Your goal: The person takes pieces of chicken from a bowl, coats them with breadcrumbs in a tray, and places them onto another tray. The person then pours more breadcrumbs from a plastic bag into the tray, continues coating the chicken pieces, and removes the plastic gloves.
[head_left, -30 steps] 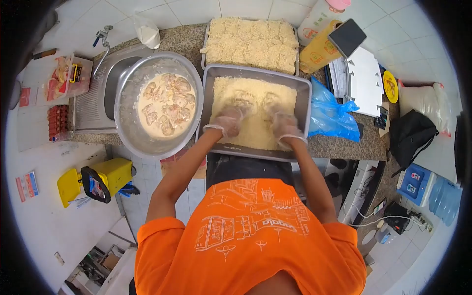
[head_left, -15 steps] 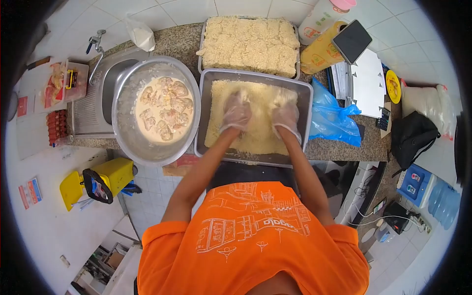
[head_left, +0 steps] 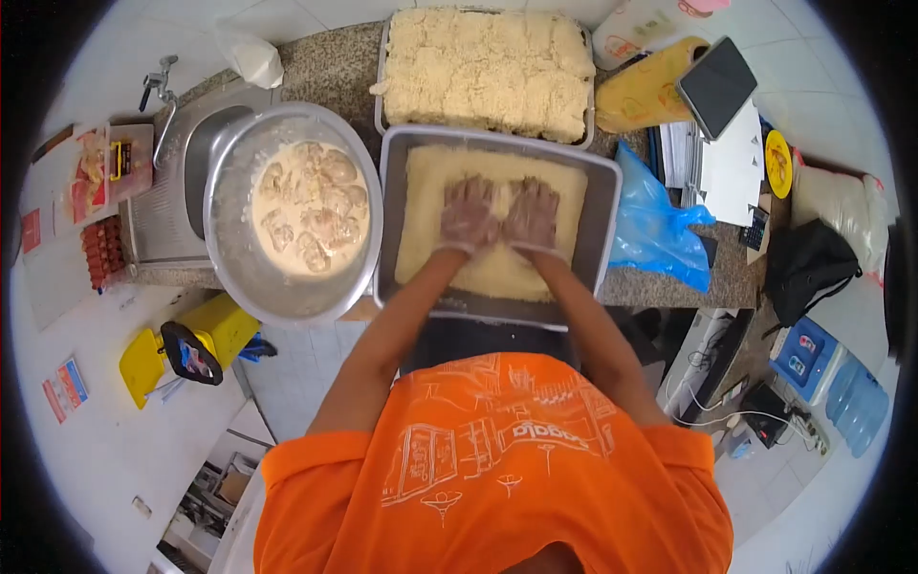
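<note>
- Head view, position: the pale crumbs (head_left: 502, 273) lay as a broad bed in the near grey tray (head_left: 601, 191), at the middle of the table (head_left: 335, 59).
- Head view, hands: the left hand (head_left: 469, 212) and right hand (head_left: 532, 212), both in clear gloves, rested palm down on the crumbs, side by side and close together.
- Head view, fingers: those of both hands were extended toward the far side and slightly parted, with no grasp visible. Whether anything lay beneath the palms could not be told.
- Head view, change: half a second before, the hands had been farther apart and blurred in loose crumbs; they had since come together and flattened on a smoother surface. This indicated, as a judgement, a shift from moving the crumbs to pressing them.
- Head view, surroundings: a metal bowl (head_left: 218, 244) stood to the left, holding pieces in pale batter (head_left: 320, 225). A layer of crumb-covered pieces (head_left: 488, 72) filled the tray beyond. A blue plastic bag (head_left: 660, 230) lay to the right.
</note>
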`<action>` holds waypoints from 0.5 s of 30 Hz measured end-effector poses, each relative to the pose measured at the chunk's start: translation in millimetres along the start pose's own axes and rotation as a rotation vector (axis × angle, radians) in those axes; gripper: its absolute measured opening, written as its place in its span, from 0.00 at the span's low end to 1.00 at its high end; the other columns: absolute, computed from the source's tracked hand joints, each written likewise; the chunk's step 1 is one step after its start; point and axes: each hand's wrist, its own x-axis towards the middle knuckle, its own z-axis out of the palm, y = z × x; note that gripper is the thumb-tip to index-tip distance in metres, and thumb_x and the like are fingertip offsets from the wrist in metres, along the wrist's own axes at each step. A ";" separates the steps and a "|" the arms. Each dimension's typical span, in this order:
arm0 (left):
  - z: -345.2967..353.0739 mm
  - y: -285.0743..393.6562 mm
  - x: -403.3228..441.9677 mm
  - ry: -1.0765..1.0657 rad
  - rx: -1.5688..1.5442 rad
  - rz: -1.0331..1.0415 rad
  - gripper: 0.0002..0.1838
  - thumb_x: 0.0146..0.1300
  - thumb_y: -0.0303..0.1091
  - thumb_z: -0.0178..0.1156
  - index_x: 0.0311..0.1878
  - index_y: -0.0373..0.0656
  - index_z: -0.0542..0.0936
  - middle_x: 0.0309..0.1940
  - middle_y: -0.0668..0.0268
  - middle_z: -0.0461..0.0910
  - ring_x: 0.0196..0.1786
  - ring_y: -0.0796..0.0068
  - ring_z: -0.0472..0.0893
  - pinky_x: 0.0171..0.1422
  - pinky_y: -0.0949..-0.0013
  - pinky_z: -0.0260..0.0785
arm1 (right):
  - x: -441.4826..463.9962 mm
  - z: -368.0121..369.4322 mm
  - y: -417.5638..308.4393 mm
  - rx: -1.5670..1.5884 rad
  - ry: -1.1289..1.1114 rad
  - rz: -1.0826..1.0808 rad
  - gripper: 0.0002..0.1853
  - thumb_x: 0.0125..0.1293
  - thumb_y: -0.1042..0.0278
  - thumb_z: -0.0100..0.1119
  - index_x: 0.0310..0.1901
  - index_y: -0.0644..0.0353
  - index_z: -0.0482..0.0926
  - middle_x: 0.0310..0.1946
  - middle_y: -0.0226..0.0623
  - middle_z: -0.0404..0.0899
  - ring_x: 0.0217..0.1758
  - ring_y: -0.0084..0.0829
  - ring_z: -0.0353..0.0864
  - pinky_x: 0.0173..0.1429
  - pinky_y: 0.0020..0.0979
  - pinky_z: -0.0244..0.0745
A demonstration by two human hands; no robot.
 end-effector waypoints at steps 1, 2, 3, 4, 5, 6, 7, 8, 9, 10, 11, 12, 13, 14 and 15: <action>54.4 -15.0 18.4 0.121 -0.167 0.066 0.40 0.59 0.53 0.47 0.70 0.41 0.51 0.69 0.50 0.50 0.69 0.49 0.52 0.72 0.48 0.41 | 12.2 3.1 5.4 -0.020 0.036 -0.007 0.30 0.56 0.56 0.50 0.61 0.58 0.65 0.63 0.52 0.59 0.65 0.52 0.56 0.70 0.54 0.41; 47.6 -12.2 11.3 0.134 -0.167 0.067 0.40 0.59 0.53 0.47 0.70 0.41 0.51 0.69 0.50 0.50 0.69 0.49 0.52 0.72 0.48 0.41 | 6.9 2.3 3.3 -0.026 0.048 -0.011 0.30 0.56 0.56 0.50 0.61 0.58 0.65 0.63 0.52 0.59 0.65 0.52 0.56 0.70 0.54 0.41; 31.1 -10.0 5.5 0.135 -0.080 0.043 0.39 0.60 0.52 0.45 0.70 0.41 0.50 0.70 0.51 0.48 0.70 0.49 0.52 0.71 0.46 0.42 | 7.2 -1.0 0.6 0.002 0.058 -0.021 0.30 0.57 0.55 0.49 0.61 0.59 0.65 0.63 0.52 0.59 0.66 0.53 0.55 0.70 0.55 0.41; 23.7 -10.2 0.3 0.124 0.004 0.012 0.38 0.60 0.51 0.44 0.70 0.42 0.50 0.70 0.51 0.46 0.70 0.49 0.51 0.70 0.44 0.43 | 6.6 2.3 -1.7 0.036 0.058 -0.033 0.30 0.57 0.55 0.48 0.61 0.60 0.65 0.63 0.52 0.59 0.67 0.54 0.54 0.69 0.56 0.41; 31.4 -12.8 -1.1 0.119 0.002 0.008 0.38 0.60 0.51 0.44 0.70 0.42 0.50 0.70 0.51 0.46 0.70 0.49 0.51 0.70 0.44 0.43 | 7.8 15.1 0.7 0.039 0.053 -0.034 0.30 0.57 0.55 0.48 0.61 0.60 0.65 0.63 0.52 0.59 0.67 0.54 0.54 0.69 0.56 0.41; 49.2 -16.4 4.3 0.222 0.115 0.045 0.36 0.60 0.50 0.44 0.69 0.43 0.54 0.68 0.51 0.52 0.68 0.51 0.56 0.69 0.46 0.48 | 11.7 35.2 12.5 0.070 -0.068 -0.049 0.29 0.59 0.56 0.45 0.62 0.60 0.64 0.63 0.52 0.59 0.68 0.52 0.52 0.70 0.54 0.41; 50.5 -22.6 23.6 0.364 0.236 0.078 0.34 0.60 0.49 0.45 0.67 0.44 0.58 0.67 0.51 0.58 0.65 0.52 0.62 0.67 0.47 0.52 | 27.2 37.7 26.6 0.086 -0.152 -0.074 0.29 0.60 0.57 0.43 0.63 0.60 0.62 0.63 0.52 0.59 0.70 0.50 0.51 0.71 0.52 0.42; 51.1 -29.3 32.7 0.384 0.236 0.076 0.34 0.60 0.49 0.45 0.67 0.44 0.58 0.67 0.51 0.58 0.65 0.52 0.62 0.67 0.47 0.52 | 24.9 27.9 37.0 0.075 -0.136 -0.080 0.29 0.60 0.57 0.43 0.63 0.60 0.62 0.63 0.52 0.59 0.70 0.50 0.51 0.71 0.52 0.42; 49.6 -40.9 38.0 0.223 0.069 0.170 0.31 0.59 0.48 0.46 0.63 0.42 0.63 0.61 0.48 0.64 0.61 0.54 0.68 0.65 0.50 0.56 | 22.9 13.9 46.1 0.104 -0.220 -0.158 0.28 0.62 0.58 0.42 0.63 0.60 0.62 0.63 0.52 0.61 0.69 0.49 0.54 0.70 0.48 0.45; 43.3 -53.0 41.3 0.064 -0.091 0.262 0.28 0.59 0.47 0.47 0.59 0.40 0.68 0.56 0.46 0.71 0.56 0.55 0.73 0.63 0.53 0.61 | 27.3 -5.1 50.2 0.132 -0.297 -0.238 0.28 0.63 0.59 0.41 0.64 0.61 0.61 0.62 0.53 0.62 0.68 0.49 0.57 0.70 0.45 0.49; 28.9 -59.8 31.4 0.077 -0.084 0.264 0.28 0.59 0.47 0.47 0.59 0.40 0.68 0.56 0.46 0.71 0.56 0.55 0.73 0.63 0.53 0.61 | 22.3 -44.0 44.7 0.151 -0.412 -0.194 0.25 0.64 0.58 0.40 0.60 0.64 0.65 0.60 0.53 0.65 0.64 0.48 0.64 0.67 0.40 0.57; 5.2 -63.9 13.4 -0.024 -0.107 0.179 0.29 0.56 0.44 0.51 0.60 0.41 0.68 0.53 0.46 0.73 0.52 0.55 0.75 0.57 0.56 0.65 | 19.1 -63.1 40.2 0.148 -0.403 -0.197 0.25 0.64 0.58 0.40 0.60 0.64 0.65 0.60 0.53 0.65 0.64 0.48 0.64 0.67 0.40 0.57; -5.5 -64.9 -5.3 -0.136 -0.133 0.096 0.30 0.53 0.42 0.55 0.60 0.41 0.68 0.50 0.46 0.74 0.48 0.54 0.77 0.51 0.58 0.69 | 9.9 -74.1 36.6 0.056 -0.564 -0.108 0.24 0.63 0.58 0.43 0.57 0.64 0.67 0.57 0.54 0.67 0.62 0.49 0.66 0.64 0.41 0.60; -6.1 -66.2 -15.6 -0.133 -0.136 0.097 0.30 0.53 0.42 0.55 0.60 0.41 0.68 0.50 0.46 0.74 0.48 0.54 0.77 0.51 0.58 0.69 | 3.0 -79.4 35.5 -0.042 -0.721 -0.020 0.23 0.62 0.58 0.46 0.55 0.64 0.70 0.55 0.54 0.70 0.59 0.51 0.68 0.62 0.42 0.63; -7.7 -67.3 -22.9 -0.172 -0.241 0.062 0.29 0.53 0.41 0.56 0.59 0.41 0.69 0.47 0.47 0.76 0.45 0.55 0.78 0.50 0.57 0.69 | -3.2 -66.4 43.5 -0.049 -0.716 -0.022 0.23 0.62 0.58 0.46 0.55 0.64 0.70 0.55 0.54 0.70 0.59 0.51 0.68 0.62 0.42 0.63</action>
